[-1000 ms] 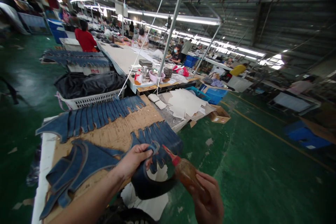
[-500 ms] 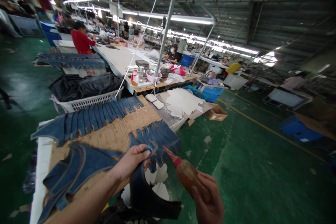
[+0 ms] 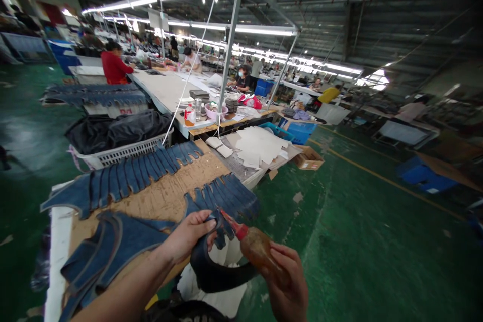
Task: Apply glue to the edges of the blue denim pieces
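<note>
My left hand [image 3: 196, 234] pinches one end of a dark curved leather piece [image 3: 217, 274], which hangs in a loop below the fingers. Its pinched end looks blue, while the lower loop is black. In my right hand [image 3: 287, 276] is a squeeze bottle [image 3: 258, 249] with a red pointed nozzle and brownish contents. The nozzle tip is at the pinched end of the leather, close to my left fingertips; I cannot tell whether it touches. Behind my hands, overlapping blue leather pieces [image 3: 230, 196] lie fanned on the cardboard-topped table.
Another fanned row of blue pieces [image 3: 124, 176] lies along the far side of the cardboard [image 3: 158, 186]; loose blue pieces [image 3: 116, 241] lie nearer. Beyond stand a white basket [image 3: 124, 153] with black material and a long worktable [image 3: 158, 88]. Green floor [image 3: 362, 221] stretches to the right.
My right hand has moved the bottle left, bringing its nozzle up to the pinched leather end. The leather's free end has swung up behind the bottle. The view has shifted slightly.
</note>
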Demonstrator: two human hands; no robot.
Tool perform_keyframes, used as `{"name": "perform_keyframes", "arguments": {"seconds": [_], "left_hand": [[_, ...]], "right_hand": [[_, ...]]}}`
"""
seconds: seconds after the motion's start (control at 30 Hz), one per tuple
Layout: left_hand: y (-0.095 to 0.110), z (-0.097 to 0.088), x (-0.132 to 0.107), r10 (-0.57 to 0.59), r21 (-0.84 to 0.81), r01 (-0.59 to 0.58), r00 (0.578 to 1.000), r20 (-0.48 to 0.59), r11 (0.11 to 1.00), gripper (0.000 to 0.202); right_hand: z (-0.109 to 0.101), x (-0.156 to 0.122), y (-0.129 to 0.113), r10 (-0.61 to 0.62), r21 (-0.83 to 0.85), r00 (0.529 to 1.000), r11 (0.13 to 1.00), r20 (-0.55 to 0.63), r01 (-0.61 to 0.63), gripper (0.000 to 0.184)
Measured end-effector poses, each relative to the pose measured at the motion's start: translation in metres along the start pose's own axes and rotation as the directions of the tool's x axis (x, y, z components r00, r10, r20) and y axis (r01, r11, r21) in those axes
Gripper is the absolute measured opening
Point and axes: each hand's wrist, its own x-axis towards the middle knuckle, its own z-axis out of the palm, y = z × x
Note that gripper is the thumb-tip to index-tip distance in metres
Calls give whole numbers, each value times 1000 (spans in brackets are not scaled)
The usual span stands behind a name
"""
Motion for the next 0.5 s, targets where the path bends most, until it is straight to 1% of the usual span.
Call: {"name": "perform_keyframes", "arguments": {"seconds": [0.07,0.1,0.13,0.2,0.27,0.3,0.33,0.37,0.43,0.5], "left_hand": [[1,-2,-3,29,23,-29,1000,-1,999,40],[2,-2,-5,45,54,-45,999,3,998,40],[4,-3,-7,66,104,-67,998,14,992,39],[10,-3,-12,118,261,-132,991,68,956,40],[19,-2,-17,188,431,-237,970,154,870,42],[24,-2,-18,228,502,-304,951,208,810,43],[29,-2,-19,262,560,-372,927,269,740,45],[34,-2,-20,291,602,-441,896,335,666,47],[40,-3,-20,328,649,-555,831,449,520,50],[41,-6,-19,366,668,-625,780,508,404,52]], "right_hand": [[-5,-5,6,120,25,992,993,-48,-119,22],[-7,-7,9,201,48,976,979,-81,-198,21],[-9,-8,11,292,86,950,955,-109,-284,21],[-10,-7,14,485,212,867,864,-111,-456,25],[-10,-4,14,636,365,771,727,-37,-582,29],[-9,-2,13,678,431,735,659,12,-616,30],[-7,0,12,701,485,711,603,57,-634,31],[-6,2,11,709,525,699,560,96,-641,32],[-1,5,7,699,564,698,517,156,-644,32],[4,7,2,673,580,716,513,186,-633,32]]}}
